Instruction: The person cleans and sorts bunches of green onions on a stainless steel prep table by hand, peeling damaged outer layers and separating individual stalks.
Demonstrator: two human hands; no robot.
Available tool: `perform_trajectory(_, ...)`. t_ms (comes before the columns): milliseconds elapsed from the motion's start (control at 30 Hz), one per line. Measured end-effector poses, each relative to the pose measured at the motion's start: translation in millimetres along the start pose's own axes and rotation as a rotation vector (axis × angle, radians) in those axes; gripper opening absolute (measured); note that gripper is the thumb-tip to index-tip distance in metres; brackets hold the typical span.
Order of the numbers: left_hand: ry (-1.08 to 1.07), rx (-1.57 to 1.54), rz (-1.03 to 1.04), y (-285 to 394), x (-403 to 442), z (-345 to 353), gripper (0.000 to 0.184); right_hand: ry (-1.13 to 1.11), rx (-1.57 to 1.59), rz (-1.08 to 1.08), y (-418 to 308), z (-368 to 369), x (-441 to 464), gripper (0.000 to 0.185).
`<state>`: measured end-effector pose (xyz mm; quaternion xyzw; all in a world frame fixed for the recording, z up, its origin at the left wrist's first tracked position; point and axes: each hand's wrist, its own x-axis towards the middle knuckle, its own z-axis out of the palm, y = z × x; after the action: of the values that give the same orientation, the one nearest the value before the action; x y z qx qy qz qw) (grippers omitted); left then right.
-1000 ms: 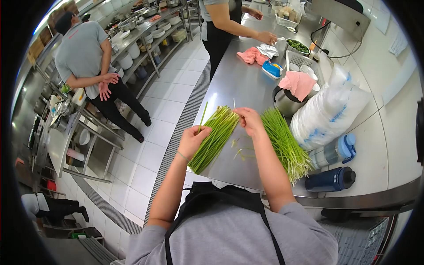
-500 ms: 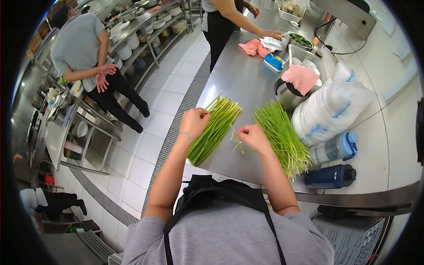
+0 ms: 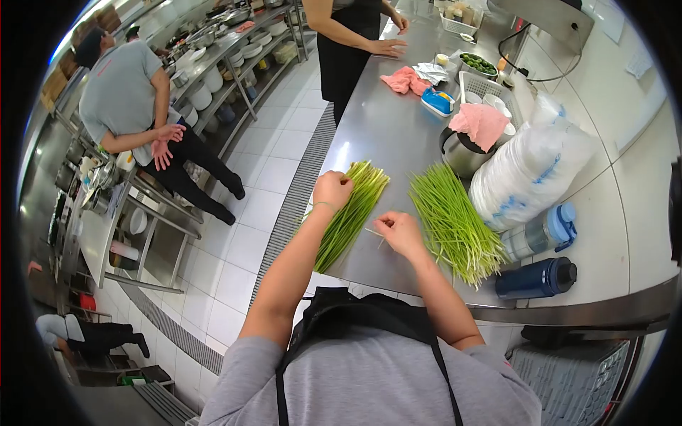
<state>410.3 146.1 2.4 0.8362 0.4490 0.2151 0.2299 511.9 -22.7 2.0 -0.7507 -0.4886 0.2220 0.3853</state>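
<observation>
Two bundles of long, thin green stalks lie on the steel counter (image 3: 398, 135), a left bundle (image 3: 355, 209) and a right bundle (image 3: 455, 220) with paler ends toward me. My left hand (image 3: 334, 190) rests over the upper part of the left bundle. Its thumb and fingers are pinched together, and whatever they hold is hidden. Between the bundles, just above the counter, my right hand (image 3: 399, 231) is closed, with a short pale stalk piece (image 3: 373, 232) sticking out from its fingertips.
Along the wall side stand a navy bottle (image 3: 529, 278), a clear blue-lidded bottle (image 3: 543, 231), bagged white containers (image 3: 529, 170) and a steel jug (image 3: 462, 153) under a pink cloth (image 3: 482, 126). Farther off are a blue-white dispenser (image 3: 437, 103) and a co-worker's hand (image 3: 387, 47).
My left hand has moved slightly right, and the stalk at its fingertips no longer shows. The trimmings below my right hand have mostly gone from sight. The co-worker's hand has drawn back left.
</observation>
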Motion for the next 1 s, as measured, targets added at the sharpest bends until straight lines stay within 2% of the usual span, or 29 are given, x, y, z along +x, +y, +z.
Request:
perform_trajectory(33, -0.029, -0.174, -0.020, 2.9, 1.1, -7.0, 0.021, 0.056, 0.064, -0.013, 5.5, -1.2, 2.3, 0.022)
perform_trajectory(67, -0.033, -0.172, -0.011, 5.5, 2.0, -14.6, 0.021, 0.114, 0.128, -0.025, 9.9, -2.0, 4.2, 0.020)
perform_trajectory(100, -0.138, -0.416, -0.090, 9.8, 1.0, -24.6, 0.021, 0.122, 0.131, -0.022, 8.6, -4.3, 5.5, 0.020)
perform_trajectory(167, -0.312, -0.789, -0.230, 28.9, -6.3, -49.2, 0.021, 0.169, 0.386, -0.014, 0.1, -13.0, 12.0, 0.016)
perform_trajectory(200, -0.309, -0.789, -0.226, 36.5, -9.4, -58.0, 0.021, 0.171, 0.385, -0.019, -6.4, -17.1, 15.9, 0.016)
perform_trajectory(267, -0.449, -0.851, -0.228, 46.1, -15.5, -69.7, 0.017, 0.161, 0.755, 0.059, -23.7, -23.4, 22.8, 0.016)
perform_trajectory(300, -0.447, -0.851, -0.228, 49.8, -19.4, -71.7, 0.017, 0.160, 0.756, 0.058, -34.1, -26.7, 25.5, 0.016)
perform_trajectory(367, -0.438, -0.970, -0.176, 55.4, -28.2, -71.9, 0.015, 0.103, 1.013, 0.077, -50.8, -29.3, 29.7, 0.014)
perform_trajectory(400, -0.440, -0.969, -0.179, 56.1, -31.8, -73.0, 0.015, 0.103, 1.014, 0.080, -50.8, -25.4, 32.3, 0.014)
perform_trajectory(467, -0.454, -0.867, -0.079, 56.2, -37.5, -75.9, 0.012, -0.048, 1.175, 0.024, -47.3, -18.3, 37.4, 0.012)
perform_trajectory(600, -0.416, -0.858, -0.061, 51.4, -48.8, -85.8, 0.011, -0.017, 1.243, 0.074, -51.7, -24.7, 40.5, 0.008)
perform_trajectory(700, -0.403, -0.736, -0.032, 40.4, -55.3, -91.6, 0.011, 0.069, 1.329, 0.051, -44.9, -39.4, 39.5, 0.009)
perform_trajectory(767, -0.370, -0.854, -0.033, 33.1, -58.7, -94.1, 0.010, 0.192, 1.254, 0.009, -36.7, -46.2, 39.7, 0.012)
perform_trajectory(800, -0.356, -0.852, -0.045, 32.5, -59.9, -97.7, 0.010, 0.174, 1.257, 0.012, -34.7, -45.2, 39.1, 0.012)
perform_trajectory(867, -0.321, -1.019, -0.243, 34.8, -60.4, -102.0, 0.010, -0.049, 0.597, 0.002, -27.6, -40.8, 29.2, 0.017)
perform_trajectory(900, -0.280, -1.027, -0.277, 33.2, -58.2, -98.4, 0.010, -0.152, 0.263, -0.003, -27.7, -39.1, 22.1, 0.022)
perform_trajectory(933, -0.284, -1.032, -0.289, 32.5, -57.5, -95.9, 0.010, -0.160, 0.260, 0.007, -30.5, -31.8, 17.0, 0.022)
perform_trajectory(1000, -0.252, -1.101, -0.264, 35.2, -55.4, -91.5, 0.010, -0.060, 0.890, 0.002, -46.0, -9.6, 11.1, 0.021)
